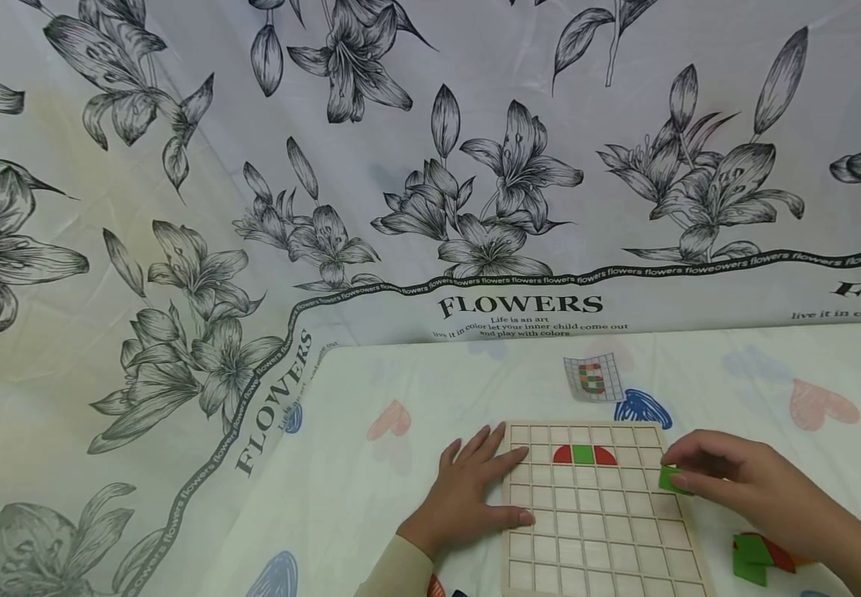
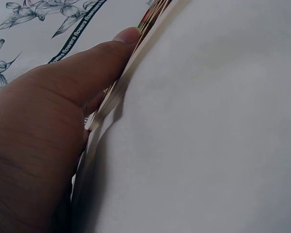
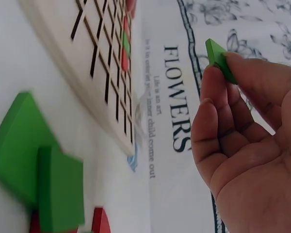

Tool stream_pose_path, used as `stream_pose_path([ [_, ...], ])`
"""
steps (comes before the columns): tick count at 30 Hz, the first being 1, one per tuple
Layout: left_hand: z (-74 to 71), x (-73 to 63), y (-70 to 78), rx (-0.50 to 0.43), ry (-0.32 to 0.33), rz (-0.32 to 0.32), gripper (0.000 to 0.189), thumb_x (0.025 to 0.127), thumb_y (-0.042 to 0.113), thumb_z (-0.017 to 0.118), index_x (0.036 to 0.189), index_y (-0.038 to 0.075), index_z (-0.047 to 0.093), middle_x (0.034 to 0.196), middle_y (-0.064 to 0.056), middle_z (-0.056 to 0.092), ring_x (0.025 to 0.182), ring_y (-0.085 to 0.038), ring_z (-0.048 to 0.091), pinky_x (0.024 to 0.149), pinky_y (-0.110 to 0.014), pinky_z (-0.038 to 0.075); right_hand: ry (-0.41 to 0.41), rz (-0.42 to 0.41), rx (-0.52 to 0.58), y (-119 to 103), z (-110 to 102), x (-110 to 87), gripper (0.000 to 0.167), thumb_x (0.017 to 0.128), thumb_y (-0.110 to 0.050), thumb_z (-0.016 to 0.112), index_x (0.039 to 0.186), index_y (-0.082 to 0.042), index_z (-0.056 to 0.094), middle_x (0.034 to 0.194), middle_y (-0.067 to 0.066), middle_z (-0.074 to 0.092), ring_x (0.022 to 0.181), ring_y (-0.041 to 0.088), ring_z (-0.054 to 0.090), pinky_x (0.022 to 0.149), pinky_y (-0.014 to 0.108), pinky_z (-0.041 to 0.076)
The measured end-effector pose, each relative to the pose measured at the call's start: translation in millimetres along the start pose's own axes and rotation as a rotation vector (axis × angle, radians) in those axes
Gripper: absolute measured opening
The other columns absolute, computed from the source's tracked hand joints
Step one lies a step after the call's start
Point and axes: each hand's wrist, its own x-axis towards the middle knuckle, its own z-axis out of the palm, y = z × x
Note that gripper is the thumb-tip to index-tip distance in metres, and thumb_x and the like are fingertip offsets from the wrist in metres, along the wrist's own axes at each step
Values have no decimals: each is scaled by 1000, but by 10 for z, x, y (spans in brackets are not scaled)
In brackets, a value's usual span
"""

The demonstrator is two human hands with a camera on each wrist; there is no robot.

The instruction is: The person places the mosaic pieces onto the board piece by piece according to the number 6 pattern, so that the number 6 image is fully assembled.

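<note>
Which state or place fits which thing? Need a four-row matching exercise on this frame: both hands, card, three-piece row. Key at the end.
Things
1. left hand
2. right hand
3. printed card
4. red-green-red row

States or places
A. lies beyond the far edge of the board
B. touches the board's left edge
C. set inside the board
D. pinches a green piece

Pairs: 1-B, 2-D, 3-A, 4-C

We find the gridded wooden board [image 1: 587, 539] cut off by the head view's lower edge. The right hand [image 1: 744, 473] partly covers the green tile [image 1: 668, 478] it pinches. We cannot resolve fine detail on the printed card [image 1: 593, 378]; loose green tiles [image 3: 60, 189] blur in the right wrist view.
</note>
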Motion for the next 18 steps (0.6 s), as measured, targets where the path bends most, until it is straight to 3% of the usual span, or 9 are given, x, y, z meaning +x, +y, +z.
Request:
stream_pose_path([
  [9, -11, -3, 4, -14, -6, -5, 84, 92, 78, 68, 166, 44, 46, 179, 9, 19, 165, -17, 11, 125, -66, 11, -26, -85, 17, -201, 179, 239, 16, 102, -7, 78, 113, -19, 77, 106, -6, 74, 92, 14, 70, 79, 25, 59],
  [18, -26, 7, 14, -18, -10, -5, 84, 92, 76, 69, 166, 42, 48, 179, 9, 19, 165, -17, 11, 125, -66, 10, -68, -81, 54, -346, 324, 455, 9, 103, -13, 77, 111, -18, 78, 105, -7, 73, 92, 14, 70, 79, 29, 60],
])
